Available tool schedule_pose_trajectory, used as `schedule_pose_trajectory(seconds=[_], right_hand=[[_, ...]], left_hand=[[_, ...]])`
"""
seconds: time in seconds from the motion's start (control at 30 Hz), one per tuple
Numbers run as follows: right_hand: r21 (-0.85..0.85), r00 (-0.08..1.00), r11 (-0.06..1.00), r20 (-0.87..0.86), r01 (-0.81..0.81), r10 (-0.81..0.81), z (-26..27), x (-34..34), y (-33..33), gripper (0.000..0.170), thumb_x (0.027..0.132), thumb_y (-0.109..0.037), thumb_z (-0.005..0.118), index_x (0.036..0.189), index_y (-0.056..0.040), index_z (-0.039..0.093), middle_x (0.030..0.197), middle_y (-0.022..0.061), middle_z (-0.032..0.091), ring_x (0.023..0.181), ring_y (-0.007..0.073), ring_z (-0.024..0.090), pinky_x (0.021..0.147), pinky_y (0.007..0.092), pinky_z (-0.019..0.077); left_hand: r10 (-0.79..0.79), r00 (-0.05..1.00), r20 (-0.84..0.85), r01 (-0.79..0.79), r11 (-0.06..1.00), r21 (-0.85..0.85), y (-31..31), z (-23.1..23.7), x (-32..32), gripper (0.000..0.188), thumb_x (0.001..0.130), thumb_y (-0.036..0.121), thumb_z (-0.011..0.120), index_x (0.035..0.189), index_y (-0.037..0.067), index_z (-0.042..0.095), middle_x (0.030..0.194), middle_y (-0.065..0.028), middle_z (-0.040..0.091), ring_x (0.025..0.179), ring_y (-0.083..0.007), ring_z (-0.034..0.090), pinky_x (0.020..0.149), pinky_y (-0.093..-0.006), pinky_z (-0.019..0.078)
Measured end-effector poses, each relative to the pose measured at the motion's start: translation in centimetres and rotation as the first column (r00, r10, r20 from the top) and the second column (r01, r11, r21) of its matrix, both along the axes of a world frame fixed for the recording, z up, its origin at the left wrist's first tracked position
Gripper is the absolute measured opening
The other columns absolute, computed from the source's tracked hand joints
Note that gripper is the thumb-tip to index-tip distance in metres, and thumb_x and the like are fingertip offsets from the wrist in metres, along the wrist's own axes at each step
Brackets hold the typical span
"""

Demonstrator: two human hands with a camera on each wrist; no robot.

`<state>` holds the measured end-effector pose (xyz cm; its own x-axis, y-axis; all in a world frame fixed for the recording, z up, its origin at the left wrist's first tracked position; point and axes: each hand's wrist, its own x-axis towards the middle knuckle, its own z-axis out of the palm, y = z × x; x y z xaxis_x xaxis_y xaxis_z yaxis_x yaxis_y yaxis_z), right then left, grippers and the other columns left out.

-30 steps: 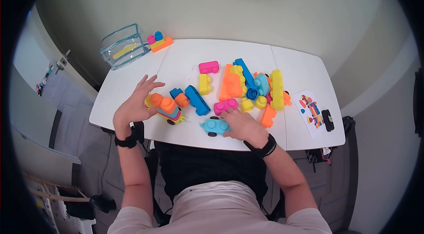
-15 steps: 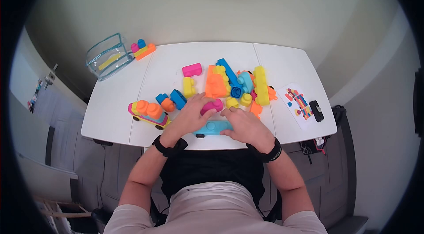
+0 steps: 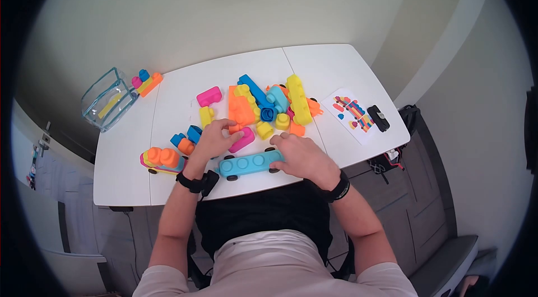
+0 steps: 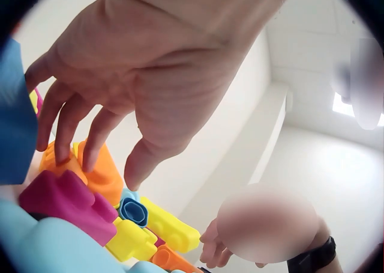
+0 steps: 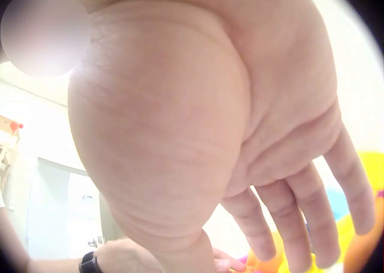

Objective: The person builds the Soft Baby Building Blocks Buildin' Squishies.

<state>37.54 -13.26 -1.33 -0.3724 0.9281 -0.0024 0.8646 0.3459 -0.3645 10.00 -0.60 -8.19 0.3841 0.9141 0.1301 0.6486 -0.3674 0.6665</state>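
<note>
In the head view, a long light blue wheeled base (image 3: 241,166) lies near the table's front edge, studs up. My right hand (image 3: 307,158) is at its right end, thumb touching it, fingers loosely bent; these hang relaxed in the right wrist view. My left hand (image 3: 215,141) reaches over the base's far side, fingertips beside a magenta block (image 3: 242,140) and an orange block (image 3: 240,111). From the left wrist, that hand (image 4: 144,75) shows spread, loosely bent fingers above the magenta block (image 4: 69,207); whether they touch it I cannot tell.
A stacked wheeled toy (image 3: 163,158) and blue-orange blocks (image 3: 186,146) are at left. Behind the hands lie mixed blocks, including a long yellow one (image 3: 298,99). A picture sheet (image 3: 350,113) and black case (image 3: 378,118) are at right, a clear bag (image 3: 109,100) at far left.
My left hand has left the stacked toy and come across to the magenta block. More of the light blue base shows between the hands. The head view has turned, shifting the table left.
</note>
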Motion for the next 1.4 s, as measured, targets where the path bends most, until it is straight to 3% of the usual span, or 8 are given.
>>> schedule_pose_trajectory(seconds=[0.37,0.63,0.8,1.0,1.17,1.27,1.33,1.4], right_hand=[[0.110,0.992,0.993,-0.123,0.046,-0.032,1.5,-0.5,-0.1,0.069,0.091,-0.028,0.089,0.147,-0.0043,0.058,0.134,0.0196,0.066,0.123,0.0404,0.069,0.099,0.0500,0.0594],[0.533,0.940,0.839,-0.331,0.111,0.086,2.5,-1.6,1.2,0.070,0.091,-0.019,0.087,0.152,-0.0083,0.055,0.139,0.0155,0.062,0.125,0.0397,0.066,0.099,0.0494,0.0591],[0.128,0.969,0.991,-0.235,-0.044,0.073,3.0,-0.4,2.0,0.054,0.091,-0.021,0.088,0.138,-0.0085,0.064,0.124,0.0117,0.069,0.122,0.0376,0.068,0.099,0.0479,0.0578],[0.302,0.907,0.945,-0.350,-0.127,0.234,2.6,-2.4,1.6,0.064,0.090,-0.022,0.089,0.146,-0.0088,0.062,0.125,0.0152,0.070,0.120,0.0383,0.068,0.099,0.0471,0.0575],[0.232,0.939,0.960,-0.268,-0.157,0.218,2.9,-2.6,2.3,0.068,0.087,-0.019,0.086,0.149,-0.0083,0.061,0.126,0.0168,0.072,0.119,0.0389,0.069,0.098,0.0482,0.0584],[0.185,0.962,0.969,-0.189,-0.161,0.196,3.2,-2.0,2.6,0.066,0.084,-0.015,0.084,0.146,-0.0082,0.065,0.123,0.0167,0.074,0.116,0.0388,0.071,0.096,0.0489,0.0595],[0.147,0.973,0.978,-0.156,-0.147,0.169,3.1,-1.7,2.7,0.064,0.081,-0.013,0.083,0.143,-0.0082,0.068,0.122,0.0164,0.075,0.114,0.0385,0.072,0.096,0.0491,0.0603],[0.041,0.969,0.973,-0.087,-0.229,0.231,2.3,-1.6,3.0,0.062,0.081,-0.012,0.081,0.142,-0.0073,0.069,0.122,0.0166,0.076,0.116,0.0386,0.072,0.097,0.0488,0.0599]], left_hand=[[0.130,0.886,0.445,-0.215,0.966,0.146,-1.8,7.4,-1.7,0.043,0.088,0.007,0.092,0.123,0.002,0.068,0.118,-0.0117,0.073,0.099,-0.0220,0.078,0.083,-0.0353,0.0673],[-0.021,0.595,0.803,0.305,0.930,-0.203,-6.6,12.5,-3.3,0.035,0.107,0.007,0.074,0.138,0.002,0.060,0.132,-0.0086,0.063,0.108,-0.0131,0.073,0.083,-0.0306,0.0709],[-0.039,0.717,0.696,0.260,0.941,-0.215,-6.9,11.6,-4.1,0.032,0.112,0.016,0.068,0.141,0.006,0.058,0.133,-0.0077,0.065,0.114,-0.0136,0.072,0.089,-0.0310,0.0690],[0.083,0.652,0.753,0.248,0.916,-0.316,-7.5,11.1,-3.9,0.035,0.115,0.015,0.064,0.148,0.007,0.058,0.134,-0.0087,0.065,0.117,-0.0163,0.073,0.094,-0.0340,0.0686],[0.109,0.586,0.803,0.366,0.848,-0.383,-7.6,10.9,-4.1,0.039,0.115,0.017,0.064,0.153,0.008,0.060,0.134,-0.0093,0.069,0.118,-0.0180,0.074,0.095,-0.0347,0.0683],[0.007,0.742,0.671,0.285,0.902,-0.325,-7.3,9.7,-4.8,0.040,0.112,0.018,0.070,0.149,0.006,0.065,0.133,-0.0091,0.072,0.117,-0.0184,0.075,0.095,-0.0331,0.0673],[-0.123,0.952,0.280,0.164,0.978,-0.128,-7.7,9.3,-5.0,0.041,0.104,0.020,0.081,0.142,0.005,0.071,0.124,-0.0064,0.078,0.114,-0.0184,0.076,0.092,-0.0355,0.0658],[-0.138,0.980,0.144,0.163,0.971,-0.173,-8.2,9.9,-5.0,0.043,0.100,0.023,0.085,0.138,0.006,0.073,0.120,-0.0058,0.080,0.111,-0.0182,0.076,0.091,-0.0370,0.0646]])
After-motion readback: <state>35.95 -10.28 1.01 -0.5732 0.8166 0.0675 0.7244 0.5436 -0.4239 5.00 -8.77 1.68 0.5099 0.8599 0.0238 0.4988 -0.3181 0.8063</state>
